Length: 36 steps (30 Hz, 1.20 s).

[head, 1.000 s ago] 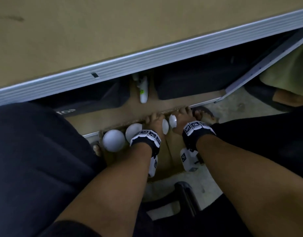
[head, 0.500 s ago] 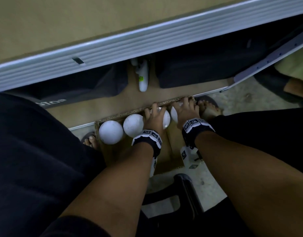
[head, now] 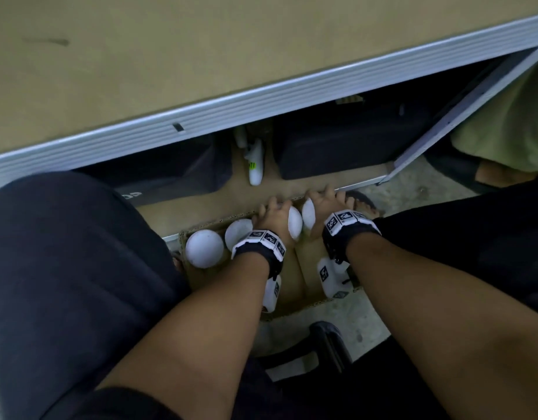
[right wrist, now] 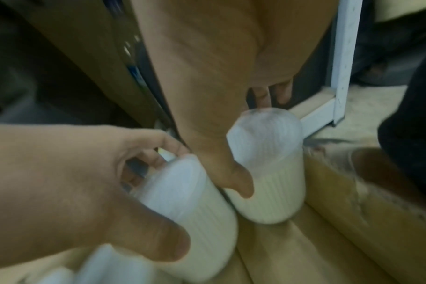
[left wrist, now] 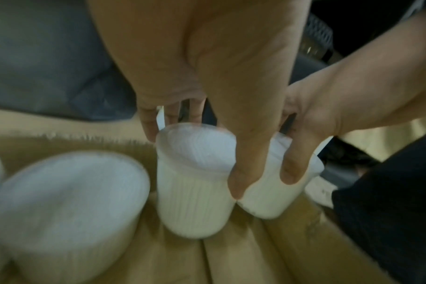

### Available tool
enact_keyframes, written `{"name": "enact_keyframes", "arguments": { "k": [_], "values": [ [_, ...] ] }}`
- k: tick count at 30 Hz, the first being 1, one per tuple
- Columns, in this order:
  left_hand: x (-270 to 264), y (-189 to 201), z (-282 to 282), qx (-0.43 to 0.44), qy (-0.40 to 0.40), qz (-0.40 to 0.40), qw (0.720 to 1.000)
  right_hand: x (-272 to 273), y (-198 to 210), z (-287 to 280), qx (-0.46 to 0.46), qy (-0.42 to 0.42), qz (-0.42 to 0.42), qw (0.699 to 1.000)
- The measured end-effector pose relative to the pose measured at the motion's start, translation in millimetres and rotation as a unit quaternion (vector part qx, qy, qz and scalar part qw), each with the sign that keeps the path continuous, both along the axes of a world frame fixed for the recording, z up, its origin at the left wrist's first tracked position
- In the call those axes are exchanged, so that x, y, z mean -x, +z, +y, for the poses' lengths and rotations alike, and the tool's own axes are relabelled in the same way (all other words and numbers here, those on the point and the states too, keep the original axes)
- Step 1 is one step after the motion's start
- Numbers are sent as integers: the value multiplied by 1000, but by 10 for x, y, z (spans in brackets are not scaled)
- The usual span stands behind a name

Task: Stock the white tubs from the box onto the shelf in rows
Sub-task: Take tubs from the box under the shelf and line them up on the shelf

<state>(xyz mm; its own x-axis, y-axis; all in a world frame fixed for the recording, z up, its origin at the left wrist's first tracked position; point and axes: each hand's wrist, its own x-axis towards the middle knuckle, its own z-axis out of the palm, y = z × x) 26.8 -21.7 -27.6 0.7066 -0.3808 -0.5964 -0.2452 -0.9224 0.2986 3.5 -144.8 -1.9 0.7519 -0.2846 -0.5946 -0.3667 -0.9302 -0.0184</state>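
Observation:
A cardboard box [head: 292, 286] sits on the floor in front of the low shelf [head: 177, 207]. Inside it, my left hand [head: 272, 215] grips a white ribbed tub [left wrist: 195, 182] from above, thumb on the near side and fingers behind. Right beside it my right hand [head: 325, 201] grips a second white tub [right wrist: 268, 173] in the same way. The two held tubs touch and tilt toward each other. Two more white tubs [head: 204, 248] [head: 239, 233] stand at the box's left end. Both wrist views are blurred.
The upper shelf's white front edge [head: 261, 98] overhangs the low shelf. A white bottle [head: 255, 165] lies there between dark bags [head: 337, 147]. A white upright [head: 461, 113] stands at right. My sandalled foot [head: 361, 201] is beside the box and a black stool leg [head: 331, 344] is behind it.
Both hands have stayed on the two right-hand tubs in the box. Those tubs now lean toward each other and show more of their lids.

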Motion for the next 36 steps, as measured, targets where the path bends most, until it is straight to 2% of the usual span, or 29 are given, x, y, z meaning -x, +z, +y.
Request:
{"name": "enact_keyframes", "arguments": {
  "k": [4, 10, 20, 28, 31, 36],
  "values": [
    [-17, 304, 58, 23, 4, -10, 1000, 66, 314, -36, -29, -31, -14, 999],
    [33, 838, 81, 66, 4, -68, 995, 174, 873, -33, -33, -19, -78, 996],
    [93, 1857, 274, 150, 58, -134, 978, 296, 1827, 28, -32, -1, -164, 986],
    [159, 2626, 405, 196, 61, -164, 965, 454, 2470, 89, -44, -9, -218, 975],
    [195, 2904, 443, 223, 57, -202, 952, 518, 2719, 89, -57, -16, -241, 969],
    [223, 3293, 539, 303, 71, -270, 911, 530, 3112, 117, -83, -4, -321, 944]
  ]
}}
